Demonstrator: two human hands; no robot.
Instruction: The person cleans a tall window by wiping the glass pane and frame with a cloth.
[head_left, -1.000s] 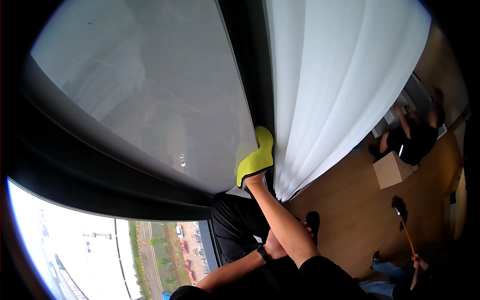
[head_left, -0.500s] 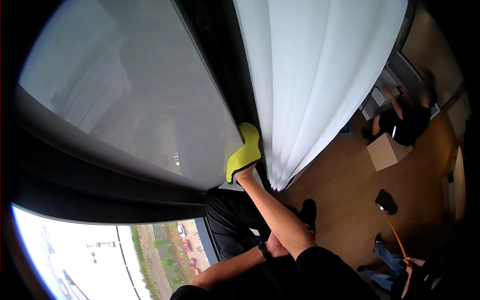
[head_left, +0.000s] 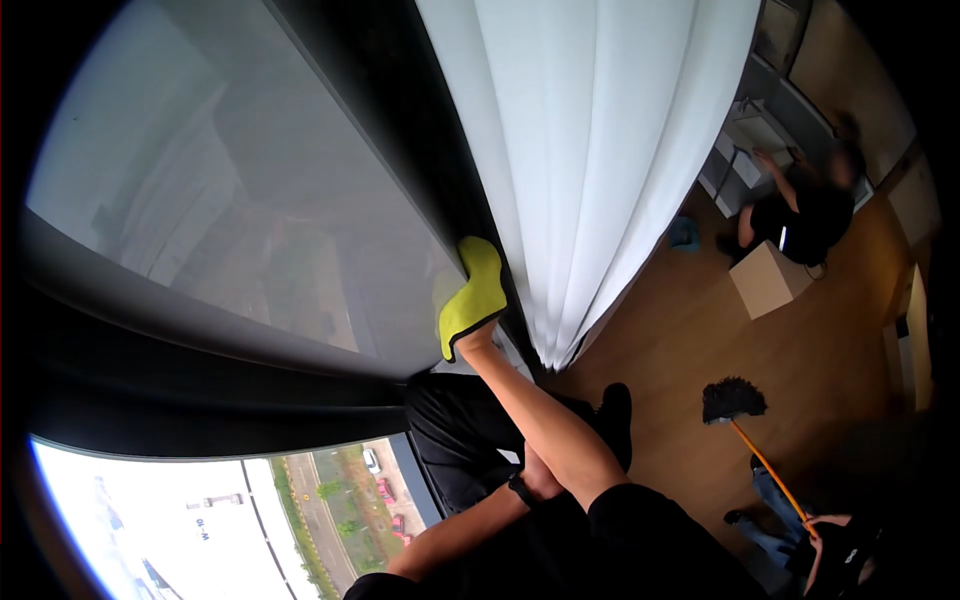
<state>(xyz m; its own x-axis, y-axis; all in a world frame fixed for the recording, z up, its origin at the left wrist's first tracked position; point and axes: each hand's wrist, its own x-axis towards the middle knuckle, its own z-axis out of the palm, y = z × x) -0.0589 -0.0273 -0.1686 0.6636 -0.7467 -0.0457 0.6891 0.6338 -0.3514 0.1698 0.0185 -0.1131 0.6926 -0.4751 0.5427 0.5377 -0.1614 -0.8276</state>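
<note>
A yellow cloth (head_left: 474, 300) with a dark edge covers my right hand (head_left: 478, 335), which presses it along the black window frame (head_left: 400, 120) at the edge of the grey glass (head_left: 250, 180). Only the wrist and the base of that hand show. My left hand (head_left: 541, 476), below a black wristband (head_left: 522, 489), lies beneath my right forearm against my dark clothing, its fingers hidden. A white curtain (head_left: 590, 150) hangs just right of the cloth.
Lower left, a clear pane (head_left: 330, 520) shows a road and parked cars. On the wooden floor (head_left: 660, 350), a person (head_left: 815, 210) in black sits by a cardboard box (head_left: 768, 280). Another person (head_left: 830, 550) holds an orange-handled broom (head_left: 775, 470). A blue item (head_left: 684, 234) lies near the curtain.
The view has shifted, so window, cloth and curtain appear further left. The cloth stays against the frame. The broom head has moved left, and the fingers of my left hand no longer show.
</note>
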